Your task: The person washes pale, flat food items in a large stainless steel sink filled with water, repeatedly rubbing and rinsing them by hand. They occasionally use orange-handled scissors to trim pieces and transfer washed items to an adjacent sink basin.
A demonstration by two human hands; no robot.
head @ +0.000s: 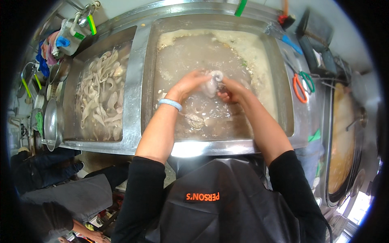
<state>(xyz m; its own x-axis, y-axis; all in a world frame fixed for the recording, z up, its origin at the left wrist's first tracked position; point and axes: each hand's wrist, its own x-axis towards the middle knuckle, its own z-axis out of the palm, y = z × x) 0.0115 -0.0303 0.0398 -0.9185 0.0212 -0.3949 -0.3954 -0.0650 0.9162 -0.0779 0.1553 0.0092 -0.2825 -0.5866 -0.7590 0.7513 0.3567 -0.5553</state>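
Both my hands meet over the right basin of a steel sink (133, 91), which holds cloudy water with pale foam. A slippery, whitish piece of animal offal (211, 86), curled at its top, is held between them. My left hand (193, 81), with a light blue band at the wrist, grips it from the left. My right hand (232, 91) has its fingers curled at its right side. Below, a lumpy pale piece (196, 121) lies at the water's surface. Many long pale strips of offal (101, 94) lie in water in the left basin.
Orange-handled scissors (300, 88) and green-handled scissors (307, 81) lie on the right ledge. A steel bowl (52, 124) stands at the sink's left edge. Beyond the right ledge is a large vat of brownish liquid (342, 136). Another person's arm (86, 232) shows at bottom left.
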